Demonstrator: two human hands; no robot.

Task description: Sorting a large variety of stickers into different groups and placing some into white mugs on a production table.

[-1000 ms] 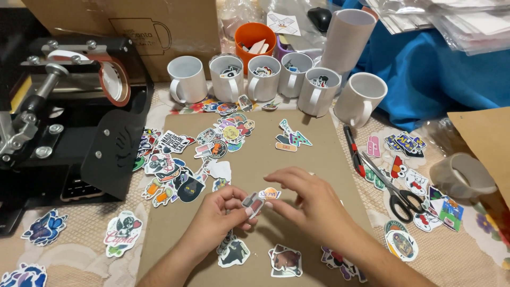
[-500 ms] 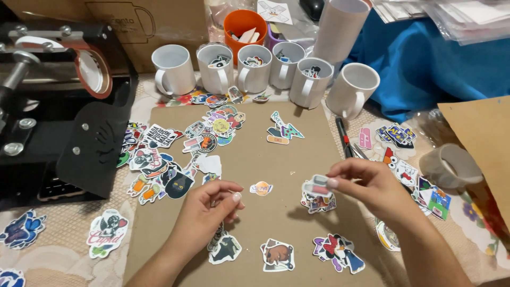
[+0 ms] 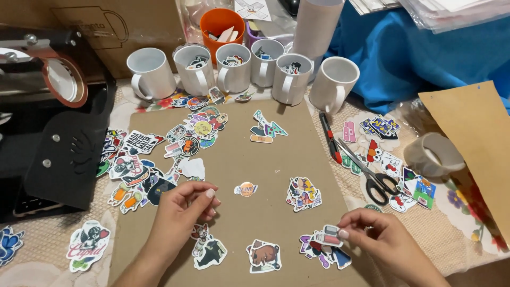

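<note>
Right hand (image 3: 380,239) at five o'clock, thumb and forefinger pinched shut on a small grey-and-red die-cut sticker (image 3: 328,235) — held just above a dark multicoloured sticker (image 3: 321,252) on the brown cardboard sheet (image 3: 265,154). Left hand (image 3: 180,212) at seven o'clock, fingers curled loosely inward, gripping nothing, hovering over the cardboard beside a heap of mixed colourful stickers (image 3: 159,154) toward ten o'clock. Between both hands, near centre, a small round orange sticker (image 3: 246,189); toward three o'clock of it, a colourful cluster sticker (image 3: 304,193). At six o'clock, a brown bear-shaped sticker (image 3: 263,255). At twelve o'clock, a row of white ceramic mugs (image 3: 234,66) with an orange plastic cup (image 3: 222,26) behind. At three o'clock on the table — black-handled scissors (image 3: 369,172) and a red craft knife (image 3: 329,137).
</note>
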